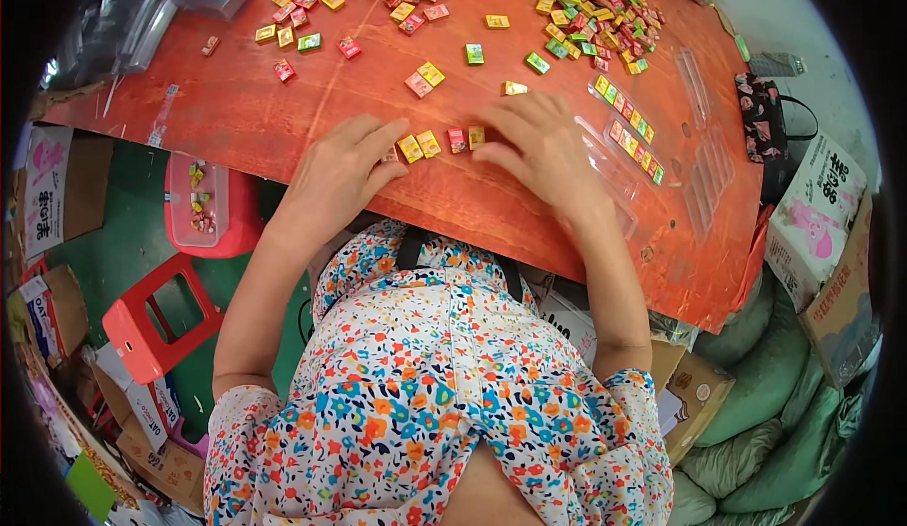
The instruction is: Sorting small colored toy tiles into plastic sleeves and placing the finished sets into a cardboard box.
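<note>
A short row of small candy-like boxes lies on the table between my hands: yellow boxes (419, 145), a red box (457, 139) and another yellow box (476, 137). My left hand (345, 169) is at the row's left end, thumb and index finger bent around a partly hidden pinkish box (390, 155). At the right end my right hand (543, 148) arches with thumb and fingers apart beside the last yellow box. Just beyond its knuckles lies a further yellow box (515, 87). A joined pink and yellow pair (425, 79) rests farther back.
Clear plastic trays (699, 181) lie at the right, near two filled strips of boxes (637, 150). A large pile of boxes (600, 25) covers the far right. Clear plastic packs (146, 30) crowd the far left. A red stool (162, 318) stands on the floor below.
</note>
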`<state>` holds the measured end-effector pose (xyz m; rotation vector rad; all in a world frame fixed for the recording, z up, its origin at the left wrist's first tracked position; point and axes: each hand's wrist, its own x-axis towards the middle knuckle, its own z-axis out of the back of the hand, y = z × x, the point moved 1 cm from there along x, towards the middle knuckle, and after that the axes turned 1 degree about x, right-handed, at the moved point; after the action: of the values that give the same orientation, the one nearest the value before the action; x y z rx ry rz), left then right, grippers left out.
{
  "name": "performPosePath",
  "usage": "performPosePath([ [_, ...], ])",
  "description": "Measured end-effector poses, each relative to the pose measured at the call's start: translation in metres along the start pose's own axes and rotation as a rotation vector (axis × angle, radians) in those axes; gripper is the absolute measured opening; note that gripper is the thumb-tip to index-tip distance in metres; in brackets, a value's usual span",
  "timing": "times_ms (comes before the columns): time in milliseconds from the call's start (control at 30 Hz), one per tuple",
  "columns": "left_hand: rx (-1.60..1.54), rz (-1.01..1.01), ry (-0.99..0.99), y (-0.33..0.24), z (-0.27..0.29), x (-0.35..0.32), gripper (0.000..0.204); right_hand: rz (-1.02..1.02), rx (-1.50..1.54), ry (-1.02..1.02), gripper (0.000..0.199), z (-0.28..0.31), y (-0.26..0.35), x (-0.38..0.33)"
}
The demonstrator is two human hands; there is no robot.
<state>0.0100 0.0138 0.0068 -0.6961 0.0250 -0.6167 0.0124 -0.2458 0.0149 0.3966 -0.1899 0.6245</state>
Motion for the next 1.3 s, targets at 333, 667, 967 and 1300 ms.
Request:
performPosePath([
  [333,0.041,-0.042,-0.177,-0.001,-0.026,0.0,0.045,-0.197,-0.045,0.068,0.038,0.022,-0.013,-0.017],
  [667,0.052,-0.037,-0.126,-0.007,-0.029,0.012,0.033,-0.227,-0.099,0.02,0.032,0.003,-0.026,-0.02],
  [967,0.053,0.002,-0.164,-0.012,-0.026,0.007,0.042,-0.156,-0.073,-0.137,0.034,0.01,-0.009,-0.008],
  [1300,0.029,-0.028,-0.143,-0.008,-0.03,0.014,0.032,0.006,0.059,-0.017,0.035,-0.026,0.02,0.017],
])
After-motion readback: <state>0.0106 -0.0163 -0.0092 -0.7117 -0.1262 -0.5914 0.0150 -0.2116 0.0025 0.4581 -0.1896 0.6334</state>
